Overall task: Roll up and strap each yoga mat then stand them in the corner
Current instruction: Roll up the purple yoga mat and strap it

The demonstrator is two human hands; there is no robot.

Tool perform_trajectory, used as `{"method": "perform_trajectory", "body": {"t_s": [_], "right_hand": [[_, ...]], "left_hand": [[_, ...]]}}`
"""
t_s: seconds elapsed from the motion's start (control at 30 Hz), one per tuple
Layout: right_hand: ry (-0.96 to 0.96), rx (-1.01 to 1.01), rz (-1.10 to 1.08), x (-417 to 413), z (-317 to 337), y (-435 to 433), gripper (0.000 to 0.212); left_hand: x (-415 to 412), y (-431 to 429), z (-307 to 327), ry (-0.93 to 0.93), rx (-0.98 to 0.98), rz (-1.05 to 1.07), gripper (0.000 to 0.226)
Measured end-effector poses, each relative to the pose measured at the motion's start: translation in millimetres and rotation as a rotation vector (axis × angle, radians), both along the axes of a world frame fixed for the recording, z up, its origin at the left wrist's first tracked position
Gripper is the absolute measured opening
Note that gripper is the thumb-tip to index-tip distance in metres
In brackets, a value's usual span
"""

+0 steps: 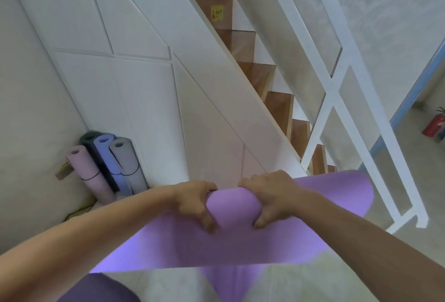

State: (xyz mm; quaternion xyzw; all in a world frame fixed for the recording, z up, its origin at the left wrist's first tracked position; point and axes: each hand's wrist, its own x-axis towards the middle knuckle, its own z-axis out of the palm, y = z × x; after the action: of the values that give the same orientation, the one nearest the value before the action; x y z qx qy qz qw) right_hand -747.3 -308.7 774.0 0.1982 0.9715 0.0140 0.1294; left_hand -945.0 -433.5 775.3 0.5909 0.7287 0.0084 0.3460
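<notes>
A purple yoga mat is held up in front of me, its top edge bunched between both hands and its loose end hanging down out of view. My left hand grips the bunched edge from the left, fingers curled round it. My right hand grips it from the right the same way. In the corner at the left stand several rolled mats: a pink one, a dark green one, a blue one and a grey one, each with a thin black strap.
A white panelled wall runs under a wooden staircase with a white railing on the right. A red fire extinguisher stands at the far right. A cable lies on the pale floor by the rolled mats.
</notes>
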Motion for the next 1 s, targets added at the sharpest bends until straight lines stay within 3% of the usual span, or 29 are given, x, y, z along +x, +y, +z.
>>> {"method": "perform_trajectory", "body": {"t_s": [0.13,0.23,0.27,0.33,0.4,0.47,0.53,0.6,0.63,0.7,0.77,0.83,0.93,1.0], "right_hand": [[-0.074,-0.270,-0.098,-3.5,8.7,5.6,0.071],[-0.067,-0.310,-0.122,-4.3,2.6,-3.4,0.079],[-0.049,-0.248,-0.091,-3.8,-1.5,-8.0,0.093],[-0.020,-0.050,0.009,-2.8,-16.7,-16.8,0.116],[0.018,0.050,0.069,-4.0,-23.5,-19.3,0.110],[0.014,-0.023,0.055,-7.9,-17.0,-16.1,0.091],[-0.027,-0.140,0.010,-11.5,-9.1,-13.5,0.079],[-0.061,-0.266,-0.053,-14.7,-4.3,-9.0,0.074],[-0.070,-0.309,-0.077,-15.8,-5.5,-8.2,0.073],[-0.061,-0.319,-0.077,-16.1,-10.0,-10.9,0.084],[-0.040,-0.173,0.004,-13.8,-19.6,-13.9,0.113],[0.001,0.018,0.103,-12.6,-31.2,-15.4,0.124],[0.086,0.044,0.163,-19.4,-27.1,-8.4,0.102],[0.072,-0.036,0.163,-29.8,-14.9,0.4,0.088]], "left_hand": [[15.4,-15.5,-8.9,0.474,0.150,-0.238,0.116],[20.2,-22.7,-19.0,0.597,0.311,-0.207,0.089],[15.8,-23.1,-19.3,0.548,0.283,-0.152,0.081],[3.1,-22.5,-16.2,0.269,0.120,0.007,0.075],[-6.7,-23.8,-14.1,-0.063,-0.002,0.124,0.072],[-4.8,-28.1,-9.4,-0.179,-0.058,0.122,0.074],[4.1,-32.7,-7.5,0.042,-0.030,-0.019,0.094],[17.0,-37.8,-12.7,0.434,0.118,-0.165,0.112],[22.5,-39.9,-16.6,0.561,0.203,-0.188,0.109],[24.3,-39.2,-21.6,0.619,0.268,-0.143,0.088],[13.2,-36.0,-18.5,0.474,0.159,-0.026,0.075],[-2.5,-34.8,-13.4,0.148,0.021,0.139,0.068],[-12.5,-39.0,-5.7,-0.212,-0.042,0.288,0.065],[-10.7,-40.8,-0.5,-0.201,-0.058,0.268,0.074]]}}
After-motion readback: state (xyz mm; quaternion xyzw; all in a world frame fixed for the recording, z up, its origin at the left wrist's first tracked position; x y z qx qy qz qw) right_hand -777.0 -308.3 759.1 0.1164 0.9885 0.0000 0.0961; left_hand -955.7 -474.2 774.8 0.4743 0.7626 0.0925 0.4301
